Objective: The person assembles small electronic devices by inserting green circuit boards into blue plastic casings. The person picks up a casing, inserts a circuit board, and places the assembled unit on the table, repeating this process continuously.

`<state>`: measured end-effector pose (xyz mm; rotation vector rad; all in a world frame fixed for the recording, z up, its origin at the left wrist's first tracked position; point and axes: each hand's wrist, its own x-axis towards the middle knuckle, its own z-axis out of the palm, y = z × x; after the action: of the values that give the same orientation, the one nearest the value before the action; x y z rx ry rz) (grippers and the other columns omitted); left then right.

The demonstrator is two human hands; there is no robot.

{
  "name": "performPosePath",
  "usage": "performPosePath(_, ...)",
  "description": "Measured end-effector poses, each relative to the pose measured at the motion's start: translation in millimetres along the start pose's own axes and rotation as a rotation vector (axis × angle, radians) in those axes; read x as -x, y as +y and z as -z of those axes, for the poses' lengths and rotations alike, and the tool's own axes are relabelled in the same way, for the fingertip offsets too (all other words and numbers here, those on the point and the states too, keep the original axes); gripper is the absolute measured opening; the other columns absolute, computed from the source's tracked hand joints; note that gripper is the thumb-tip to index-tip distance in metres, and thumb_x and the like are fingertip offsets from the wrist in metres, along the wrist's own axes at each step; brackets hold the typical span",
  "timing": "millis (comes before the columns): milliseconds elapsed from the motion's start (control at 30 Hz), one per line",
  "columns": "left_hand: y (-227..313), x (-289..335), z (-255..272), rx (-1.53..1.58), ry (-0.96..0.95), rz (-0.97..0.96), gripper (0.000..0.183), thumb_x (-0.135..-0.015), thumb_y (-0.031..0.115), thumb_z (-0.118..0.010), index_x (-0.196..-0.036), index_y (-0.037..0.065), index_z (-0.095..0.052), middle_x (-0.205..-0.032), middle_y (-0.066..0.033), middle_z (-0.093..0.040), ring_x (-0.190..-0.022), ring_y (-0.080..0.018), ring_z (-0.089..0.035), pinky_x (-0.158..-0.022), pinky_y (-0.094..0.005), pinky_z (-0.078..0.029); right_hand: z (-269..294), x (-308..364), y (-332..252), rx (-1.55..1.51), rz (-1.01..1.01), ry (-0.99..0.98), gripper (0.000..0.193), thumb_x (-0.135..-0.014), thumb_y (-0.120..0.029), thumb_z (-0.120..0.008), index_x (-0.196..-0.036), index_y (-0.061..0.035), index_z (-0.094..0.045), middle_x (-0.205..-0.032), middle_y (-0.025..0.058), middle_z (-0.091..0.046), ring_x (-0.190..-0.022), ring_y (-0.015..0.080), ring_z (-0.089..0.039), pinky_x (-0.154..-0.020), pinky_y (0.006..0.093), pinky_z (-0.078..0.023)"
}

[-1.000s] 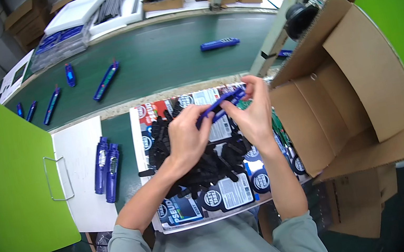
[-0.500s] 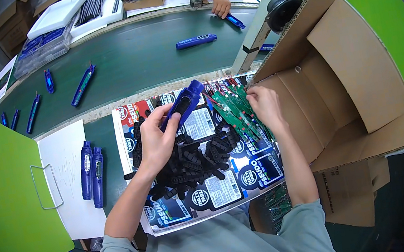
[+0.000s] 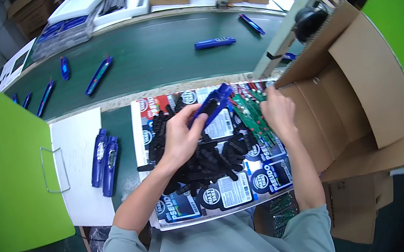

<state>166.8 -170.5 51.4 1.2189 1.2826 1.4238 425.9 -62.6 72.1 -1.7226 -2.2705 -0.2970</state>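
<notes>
Green conveyor belt (image 3: pixel 158 58) runs across the far side of a work surface (image 3: pixel 121 123) crowded with parts; nearest the person, the left hand (image 3: pixel 180 137) is closed around a blue plastic casing (image 3: pixel 212 105), thumb and fingers pinching its lower end while the upper end tilts up and away; under that hand lies a heap of small black parts (image 3: pixel 207 154) on a printed sheet (image 3: pixel 224 194). The right hand (image 3: pixel 277 111) rests curled over green circuit boards (image 3: pixel 250 112) just beside the casing; whether it grips one I cannot tell, since its fingers are turned from view. Held only by its end, the casing could slip into the black heap; a sleeve could sweep parts off the sheet's near edge. Left of the left hand lie two blue casings (image 3: pixel 104 155); right of the right hand, a cardboard box (image 3: pixel 350 85), its inside hidden; beyond, more casings on the belt are too small to read.
</notes>
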Motion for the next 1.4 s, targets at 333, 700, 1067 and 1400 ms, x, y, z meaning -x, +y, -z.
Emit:
performPosePath(333, 13.2, 0.4, -1.0, 0.501, -0.170, 0.164, 0.036, -0.106, 0.019, -0.055, -0.137, 0.001, -0.054, -0.112, -0.0074, -0.069, -0.088, -0.0087, -0.064, -0.077, -0.0246, -0.053, 109.5, 24.5, -73.5, -1.335, -0.034, 0.165, 0.028, -0.097, 0.003, -0.061, -0.124, 0.0058, -0.054, -0.099, 0.0061, -0.062, -0.086, 0.0090, -0.062, -0.077, 0.0220, -0.050)
performPosePath(700, 31.0, 12.3, 0.0, 0.533, -0.147, 0.081, 0.043, -0.108, 0.016, -0.051, -0.147, -0.001, -0.046, -0.127, -0.0105, -0.065, -0.115, -0.0115, -0.060, -0.101, -0.0283, -0.048, 73.8, 38.4, -119.4, -1.418, 0.091, 0.127, 0.027, -0.096, 0.004, -0.064, -0.122, 0.0057, -0.058, -0.096, 0.0117, -0.069, -0.081, 0.0145, -0.070, -0.072, 0.0256, -0.056)
performPosePath(1067, 27.7, 11.3, 0.4, 0.510, -0.175, 0.087, 0.046, -0.107, 0.018, -0.053, -0.149, -0.001, -0.046, -0.133, -0.0080, -0.062, -0.116, -0.0102, -0.059, -0.099, -0.0297, -0.050, 66.7, 33.8, -114.6, -1.373, 0.121, 0.052, 0.025, -0.097, 0.002, -0.063, -0.121, 0.0059, -0.060, -0.092, 0.0109, -0.068, -0.080, 0.0140, -0.071, -0.069, 0.0245, -0.055)
performPosePath(1400, 17.7, 10.1, -7.6, 0.471, -0.182, 0.044, 0.047, -0.107, 0.014, -0.052, -0.150, -0.003, -0.044, -0.136, -0.0099, -0.060, -0.122, -0.0128, -0.057, -0.105, -0.0306, -0.045, 75.1, 28.1, -120.0, -0.890, 0.234, 0.319, 0.029, -0.086, 0.002, -0.073, -0.114, 0.0000, -0.067, -0.096, 0.0094, -0.060, -0.071, 0.0166, -0.060, -0.068, 0.0316, -0.050)
